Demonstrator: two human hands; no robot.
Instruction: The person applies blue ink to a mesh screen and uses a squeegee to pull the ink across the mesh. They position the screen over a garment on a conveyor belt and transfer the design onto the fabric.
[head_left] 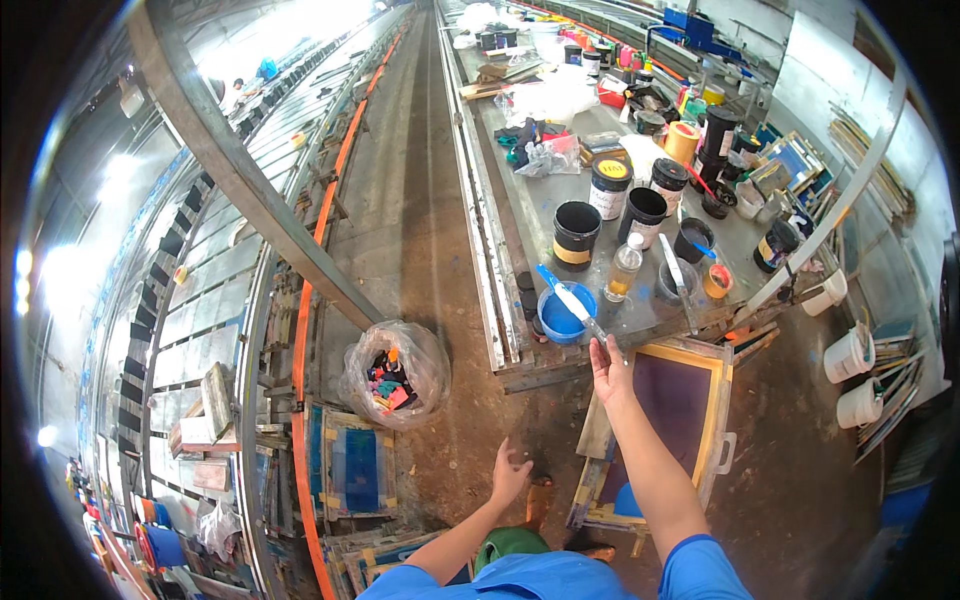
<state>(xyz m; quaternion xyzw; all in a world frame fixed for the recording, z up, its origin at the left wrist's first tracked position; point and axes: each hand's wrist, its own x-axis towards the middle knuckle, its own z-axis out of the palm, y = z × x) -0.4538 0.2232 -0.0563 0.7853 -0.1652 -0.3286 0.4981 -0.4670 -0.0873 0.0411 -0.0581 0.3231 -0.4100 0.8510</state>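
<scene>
My right hand (pixel 608 365) reaches up to the near edge of a long work table (pixel 540 215), fingers closing on the handle end of a flat spatula (pixel 572 297). The spatula's blade, smeared blue, lies across a small blue bowl of ink (pixel 560 316). My left hand (pixel 509 472) hangs free over the dirt floor, fingers apart, holding nothing. Below my right forearm, a wooden-framed printing screen (pixel 672 400) with dark purple mesh leans against the table end.
Black ink tubs (pixel 576 232), a clear bottle of yellowish liquid (pixel 624 268), a second spatula (pixel 677 282) and rags crowd the table. A plastic bag of coloured scraps (pixel 394 372) sits on the floor. More framed screens (pixel 352 468) lie lower left; white buckets (pixel 850 352) stand right.
</scene>
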